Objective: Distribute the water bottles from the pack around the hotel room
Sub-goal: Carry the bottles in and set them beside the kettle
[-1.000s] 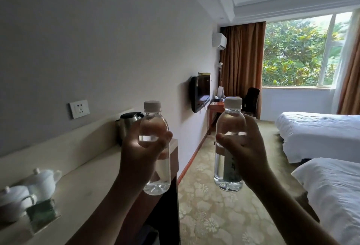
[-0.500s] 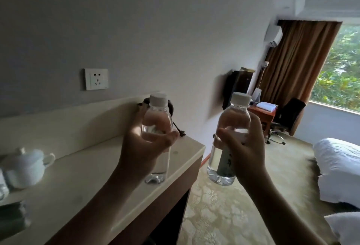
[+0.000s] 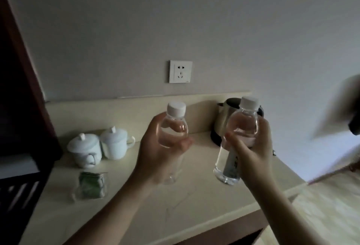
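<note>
bottle caps [image 3: 176, 108] white | lidded cups [image 3: 116, 143] white | counter [image 3: 194, 202] cream | kettle [image 3: 224, 122] silver-black

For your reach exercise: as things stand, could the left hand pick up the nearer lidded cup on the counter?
Probably not yet: the left hand is wrapped around a water bottle. The path to the lidded cup looks open, but no fingers are free.

Left hand [image 3: 159, 153] grips one water bottle [image 3: 174, 129], right hand [image 3: 251, 151] grips another (white caps, both upright) above the counter [image 3: 194, 202]. Kettle [image 3: 224, 122], two lidded cups [image 3: 99, 145], wall socket [image 3: 180, 71] behind.
</note>
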`<state>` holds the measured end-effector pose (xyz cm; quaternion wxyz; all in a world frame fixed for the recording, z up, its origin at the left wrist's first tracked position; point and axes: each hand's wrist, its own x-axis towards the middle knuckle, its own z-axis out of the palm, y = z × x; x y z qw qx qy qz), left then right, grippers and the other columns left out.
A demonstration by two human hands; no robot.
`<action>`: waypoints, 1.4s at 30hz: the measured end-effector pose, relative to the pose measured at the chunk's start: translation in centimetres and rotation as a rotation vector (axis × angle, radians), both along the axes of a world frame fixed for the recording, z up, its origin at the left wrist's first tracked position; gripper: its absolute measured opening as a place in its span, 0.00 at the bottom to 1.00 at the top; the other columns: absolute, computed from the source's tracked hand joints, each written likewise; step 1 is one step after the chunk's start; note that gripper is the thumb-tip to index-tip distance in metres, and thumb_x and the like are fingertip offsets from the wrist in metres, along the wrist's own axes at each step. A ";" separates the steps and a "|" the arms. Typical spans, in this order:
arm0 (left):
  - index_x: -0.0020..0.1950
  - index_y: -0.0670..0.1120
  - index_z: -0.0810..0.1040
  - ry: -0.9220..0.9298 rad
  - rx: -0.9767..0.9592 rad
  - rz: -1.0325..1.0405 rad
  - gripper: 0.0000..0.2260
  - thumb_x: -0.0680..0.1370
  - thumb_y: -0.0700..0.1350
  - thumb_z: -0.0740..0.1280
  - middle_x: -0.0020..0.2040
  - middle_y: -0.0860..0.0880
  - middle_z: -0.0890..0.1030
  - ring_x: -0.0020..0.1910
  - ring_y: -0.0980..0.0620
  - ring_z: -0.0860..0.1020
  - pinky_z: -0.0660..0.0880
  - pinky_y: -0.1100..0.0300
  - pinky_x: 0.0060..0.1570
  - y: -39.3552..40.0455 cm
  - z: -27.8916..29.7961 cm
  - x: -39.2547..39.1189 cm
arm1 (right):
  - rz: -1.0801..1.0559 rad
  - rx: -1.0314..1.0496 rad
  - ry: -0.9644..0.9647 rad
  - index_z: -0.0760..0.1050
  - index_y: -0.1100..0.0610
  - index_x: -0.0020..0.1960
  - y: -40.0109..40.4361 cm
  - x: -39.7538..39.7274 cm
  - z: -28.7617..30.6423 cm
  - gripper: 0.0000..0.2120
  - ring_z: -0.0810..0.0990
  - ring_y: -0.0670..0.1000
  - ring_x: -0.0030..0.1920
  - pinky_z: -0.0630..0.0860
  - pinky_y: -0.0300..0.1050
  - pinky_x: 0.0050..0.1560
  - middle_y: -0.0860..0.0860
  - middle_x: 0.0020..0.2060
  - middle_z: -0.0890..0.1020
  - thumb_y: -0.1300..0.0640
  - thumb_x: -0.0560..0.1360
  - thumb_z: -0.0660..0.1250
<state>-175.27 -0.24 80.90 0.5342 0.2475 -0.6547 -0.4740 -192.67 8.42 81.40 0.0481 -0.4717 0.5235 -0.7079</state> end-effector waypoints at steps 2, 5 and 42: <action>0.50 0.61 0.76 -0.025 -0.018 0.096 0.19 0.67 0.42 0.76 0.46 0.59 0.81 0.41 0.62 0.81 0.76 0.69 0.39 -0.4 -0.9 -0.7 | 0.095 -0.020 -0.038 0.71 0.53 0.58 -1.6 -0.7 -1.0 0.23 0.81 0.43 0.43 0.80 0.42 0.41 0.45 0.45 0.80 0.55 0.65 0.73; 0.52 0.58 0.77 -0.021 0.030 0.162 0.19 0.67 0.42 0.78 0.45 0.54 0.82 0.44 0.56 0.82 0.77 0.63 0.43 -0.9 -3.2 -2.3 | 0.201 0.015 -0.037 0.70 0.48 0.58 -3.8 -1.6 -3.1 0.24 0.81 0.42 0.44 0.81 0.41 0.42 0.39 0.44 0.80 0.53 0.65 0.73; 0.54 0.60 0.79 -0.263 0.302 0.398 0.27 0.58 0.49 0.81 0.54 0.45 0.84 0.53 0.47 0.83 0.78 0.41 0.57 -5.1 -18.0 -5.7 | 0.428 0.729 0.306 0.65 0.46 0.64 -11.7 -10.1 -17.2 0.31 0.84 0.50 0.50 0.81 0.49 0.49 0.43 0.49 0.82 0.46 0.67 0.77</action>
